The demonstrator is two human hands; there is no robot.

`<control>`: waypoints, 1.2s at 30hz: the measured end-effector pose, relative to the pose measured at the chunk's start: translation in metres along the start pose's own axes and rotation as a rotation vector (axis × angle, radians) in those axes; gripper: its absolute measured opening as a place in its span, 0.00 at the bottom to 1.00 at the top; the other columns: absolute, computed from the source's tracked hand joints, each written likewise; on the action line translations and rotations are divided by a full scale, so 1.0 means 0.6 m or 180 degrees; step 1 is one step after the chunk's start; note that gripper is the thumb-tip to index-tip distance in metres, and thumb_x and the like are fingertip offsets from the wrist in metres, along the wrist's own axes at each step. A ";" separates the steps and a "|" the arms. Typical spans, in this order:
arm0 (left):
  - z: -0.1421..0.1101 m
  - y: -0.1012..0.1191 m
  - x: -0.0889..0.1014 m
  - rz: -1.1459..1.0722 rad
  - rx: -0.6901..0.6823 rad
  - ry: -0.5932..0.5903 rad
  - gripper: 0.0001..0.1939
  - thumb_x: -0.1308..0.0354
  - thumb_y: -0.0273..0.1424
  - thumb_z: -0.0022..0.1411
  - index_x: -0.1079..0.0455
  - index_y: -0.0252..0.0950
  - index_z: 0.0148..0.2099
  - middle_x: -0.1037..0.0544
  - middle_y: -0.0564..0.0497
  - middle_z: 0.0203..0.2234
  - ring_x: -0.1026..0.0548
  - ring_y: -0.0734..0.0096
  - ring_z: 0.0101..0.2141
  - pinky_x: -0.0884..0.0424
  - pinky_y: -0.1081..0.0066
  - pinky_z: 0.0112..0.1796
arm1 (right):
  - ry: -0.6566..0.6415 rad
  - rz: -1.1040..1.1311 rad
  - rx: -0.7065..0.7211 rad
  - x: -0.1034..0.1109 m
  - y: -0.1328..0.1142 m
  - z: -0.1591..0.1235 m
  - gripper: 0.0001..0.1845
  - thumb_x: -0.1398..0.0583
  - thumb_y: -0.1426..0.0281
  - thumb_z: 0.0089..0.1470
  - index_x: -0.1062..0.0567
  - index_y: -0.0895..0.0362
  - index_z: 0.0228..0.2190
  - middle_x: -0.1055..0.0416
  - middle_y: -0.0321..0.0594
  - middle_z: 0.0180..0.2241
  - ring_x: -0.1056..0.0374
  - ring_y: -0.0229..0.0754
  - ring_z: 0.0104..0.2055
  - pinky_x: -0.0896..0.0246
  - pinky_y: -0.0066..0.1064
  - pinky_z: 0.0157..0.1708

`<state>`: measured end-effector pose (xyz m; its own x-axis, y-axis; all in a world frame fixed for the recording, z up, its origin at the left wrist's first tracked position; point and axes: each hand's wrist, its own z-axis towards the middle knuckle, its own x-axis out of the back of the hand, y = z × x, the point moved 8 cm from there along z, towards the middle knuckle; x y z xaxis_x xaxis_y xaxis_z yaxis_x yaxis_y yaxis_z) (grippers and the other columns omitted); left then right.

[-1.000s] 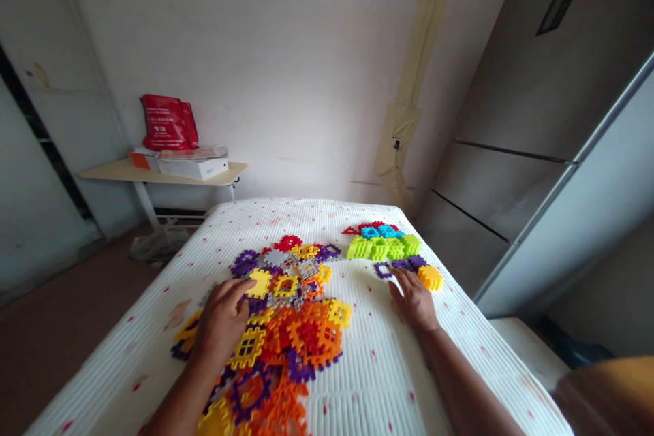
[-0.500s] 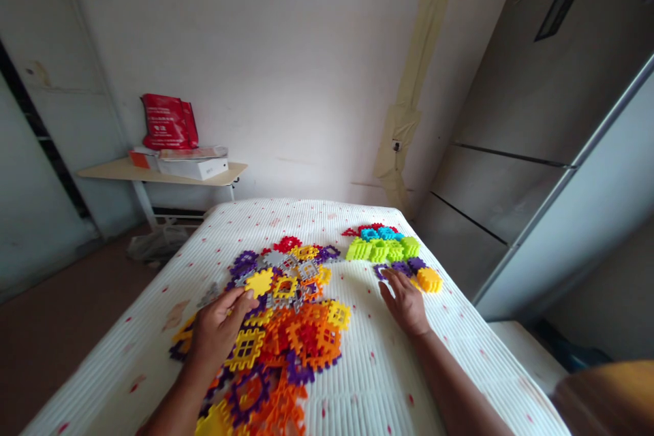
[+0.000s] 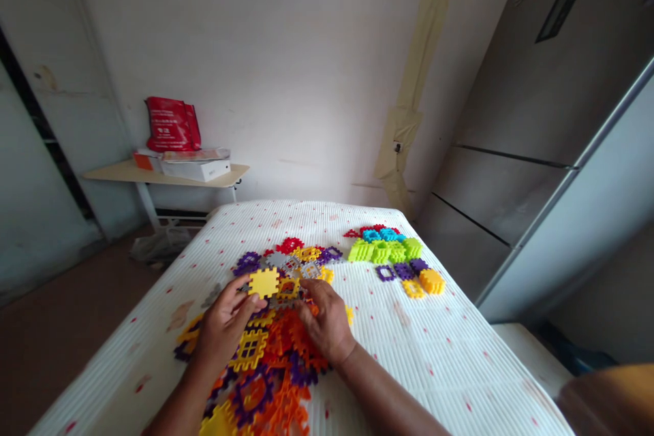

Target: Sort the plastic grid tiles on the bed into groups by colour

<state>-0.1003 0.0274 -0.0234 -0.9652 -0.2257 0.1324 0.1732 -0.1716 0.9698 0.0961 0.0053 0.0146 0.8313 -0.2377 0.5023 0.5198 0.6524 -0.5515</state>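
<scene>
Our left hand (image 3: 223, 330) pinches a yellow waffle block (image 3: 264, 283) between thumb and fingertips, at the upper part of the heap. Our right hand (image 3: 327, 323) curls down into the pile of plastic waffle blocks (image 3: 283, 340) at lower centre, its fingers bent over grey and orange pieces; whether it grips one, we cannot tell.

The blocks are flat, glossy squares with grid openings and notched edges, and those teeth look like our main risk: a piece pulled from the heap may hook its neighbours and drag them along. The ribbed white mattress cover (image 3: 409, 361) looks soft, so pressing down could tilt pieces and set them sliding. At lower left the heap runs close to the mattress edge, where a careless sweep might tip blocks onto the brown floor (image 3: 76, 327). At upper right, the lime green blocks (image 3: 362, 251) sit in neat rows beside cyan, red and purple pieces; a wide reach could knock them out of line.
</scene>
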 end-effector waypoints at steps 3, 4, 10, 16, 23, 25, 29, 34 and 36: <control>-0.003 0.001 -0.012 -0.0069 0.0006 -0.0203 0.30 0.44 0.45 0.53 0.42 0.35 0.54 0.21 0.49 0.28 0.21 0.62 0.32 0.26 0.65 0.37 | -0.0078 0.0169 -0.0226 -0.023 -0.008 0.004 0.18 0.44 0.70 0.54 0.31 0.55 0.48 0.28 0.44 0.42 0.32 0.43 0.43 0.34 0.37 0.44; -0.004 0.000 -0.017 -0.0095 0.0001 -0.0281 0.29 0.45 0.45 0.54 0.42 0.35 0.54 0.21 0.49 0.30 0.21 0.63 0.32 0.26 0.65 0.37 | -0.0100 0.0223 -0.0305 -0.029 -0.010 0.004 0.18 0.44 0.70 0.54 0.30 0.55 0.48 0.28 0.43 0.42 0.32 0.43 0.42 0.34 0.37 0.43; -0.008 -0.004 -0.038 0.0118 -0.0204 -0.0621 0.23 0.48 0.42 0.58 0.41 0.38 0.53 0.22 0.49 0.35 0.23 0.64 0.37 0.27 0.67 0.40 | -0.0094 0.0302 -0.0540 -0.043 -0.016 -0.005 0.19 0.43 0.72 0.52 0.30 0.56 0.47 0.29 0.44 0.43 0.32 0.44 0.43 0.34 0.37 0.44; 0.001 -0.018 -0.023 0.0767 -0.0368 -0.0406 0.17 0.51 0.45 0.59 0.34 0.39 0.42 0.24 0.52 0.30 0.25 0.67 0.32 0.29 0.72 0.35 | -0.0029 0.0174 -0.0426 -0.037 -0.014 -0.010 0.26 0.41 0.72 0.49 0.34 0.55 0.52 0.32 0.46 0.47 0.35 0.46 0.48 0.37 0.41 0.49; -0.002 0.005 -0.030 0.1026 -0.0498 -0.0452 0.19 0.50 0.49 0.55 0.32 0.39 0.29 0.26 0.55 0.22 0.27 0.68 0.27 0.31 0.76 0.29 | -0.0239 -0.0324 -0.0093 -0.035 -0.030 -0.010 0.32 0.40 0.65 0.50 0.39 0.58 0.56 0.34 0.48 0.48 0.38 0.48 0.49 0.37 0.41 0.49; -0.002 0.001 -0.028 0.0948 -0.0394 -0.0435 0.20 0.48 0.51 0.52 0.31 0.39 0.30 0.24 0.56 0.22 0.26 0.66 0.28 0.30 0.74 0.30 | -0.0267 -0.0448 -0.0019 -0.033 -0.032 -0.010 0.30 0.40 0.65 0.51 0.38 0.57 0.55 0.33 0.47 0.47 0.37 0.48 0.47 0.37 0.40 0.47; -0.002 -0.018 -0.023 0.0725 -0.0148 -0.0433 0.21 0.48 0.54 0.51 0.29 0.43 0.35 0.21 0.57 0.25 0.23 0.64 0.30 0.27 0.71 0.34 | -0.0081 -0.0623 0.0034 0.002 -0.012 -0.002 0.27 0.41 0.62 0.51 0.34 0.56 0.52 0.31 0.46 0.45 0.35 0.47 0.45 0.37 0.40 0.45; 0.002 -0.028 -0.009 0.0696 0.0079 -0.0301 0.24 0.50 0.56 0.50 0.30 0.43 0.37 0.20 0.55 0.26 0.22 0.63 0.32 0.25 0.70 0.37 | 0.0881 -0.1120 -0.0292 0.152 0.090 0.002 0.19 0.41 0.64 0.52 0.28 0.57 0.45 0.28 0.47 0.44 0.33 0.47 0.46 0.38 0.40 0.47; 0.005 -0.036 -0.006 0.0716 0.0161 -0.0291 0.26 0.49 0.56 0.49 0.29 0.41 0.38 0.19 0.53 0.27 0.22 0.63 0.32 0.25 0.72 0.37 | 0.1228 -0.1420 -0.0637 0.231 0.148 -0.012 0.17 0.43 0.65 0.53 0.26 0.58 0.43 0.28 0.48 0.44 0.33 0.46 0.46 0.39 0.39 0.48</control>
<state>-0.1011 0.0347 -0.0442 -0.9175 -0.1645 0.3621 0.3780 -0.0782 0.9225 0.2590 0.0253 0.0305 0.5173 -0.7235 0.4571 0.8292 0.2917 -0.4768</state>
